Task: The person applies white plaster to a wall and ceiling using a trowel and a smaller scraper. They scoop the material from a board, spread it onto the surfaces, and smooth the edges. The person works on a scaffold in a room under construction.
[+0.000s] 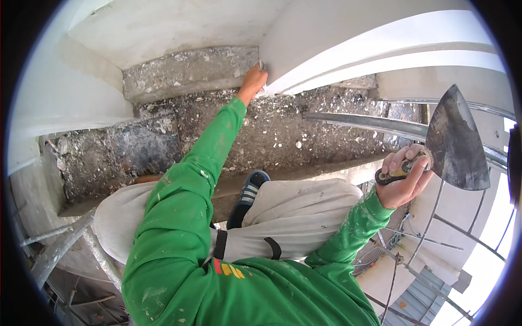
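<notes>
My right hand (pixel 405 174), out to the right, is wrapped around the yellow-and-black handle of a trowel (pixel 459 142). Its broad, grey-stained metal blade points up and away from me. My left arm reaches forward to the inside corner of the wall, where my left hand (pixel 254 81) is closed against the edge of the white wall (pixel 293 51). A sliver of something thin and pale shows at its fingers, too little to name. Below that hand lies the rough concrete ledge (pixel 255 136), scattered with white chips.
A raised concrete step (pixel 190 73) runs along the back wall. A metal bar (pixel 370 124) crosses the ledge at right. Scaffold poles (pixel 60 250) stand at lower left. Past the ledge at lower right, thin rods (pixel 435 214) and cables (pixel 370 255) hang over a drop.
</notes>
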Demonstrator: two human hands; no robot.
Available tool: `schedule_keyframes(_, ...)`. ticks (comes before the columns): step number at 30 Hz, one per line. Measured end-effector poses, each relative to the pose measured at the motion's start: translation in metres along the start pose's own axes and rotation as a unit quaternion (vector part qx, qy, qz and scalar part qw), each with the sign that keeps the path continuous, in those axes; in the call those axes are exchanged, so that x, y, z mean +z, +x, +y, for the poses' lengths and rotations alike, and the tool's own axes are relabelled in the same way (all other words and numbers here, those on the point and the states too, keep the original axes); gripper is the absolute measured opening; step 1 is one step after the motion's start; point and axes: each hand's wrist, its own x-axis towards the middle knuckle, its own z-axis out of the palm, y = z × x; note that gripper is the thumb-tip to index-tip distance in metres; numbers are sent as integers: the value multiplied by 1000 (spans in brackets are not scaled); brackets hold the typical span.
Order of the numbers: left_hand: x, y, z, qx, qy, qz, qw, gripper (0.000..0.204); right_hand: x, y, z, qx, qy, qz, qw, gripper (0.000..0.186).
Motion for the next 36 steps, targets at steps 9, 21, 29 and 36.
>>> schedule_keyframes(9,4,-82,214,143,10,-11,990,35,32,5,2,15,73,-24,997,18)
schedule_keyframes(21,-70,-188,356,525,-221,-23,822,28,66,-27,-50,121,253,-150,948,41)
schedule_keyframes(29,-73,-209,323,509,-268,46,817,43,82,-32,-80,282,240,-253,894,47)
schedule_keyframes(36,-104,-189,285,385,-32,-232,893,40,47,-22,-103,12,4,-251,968,35)
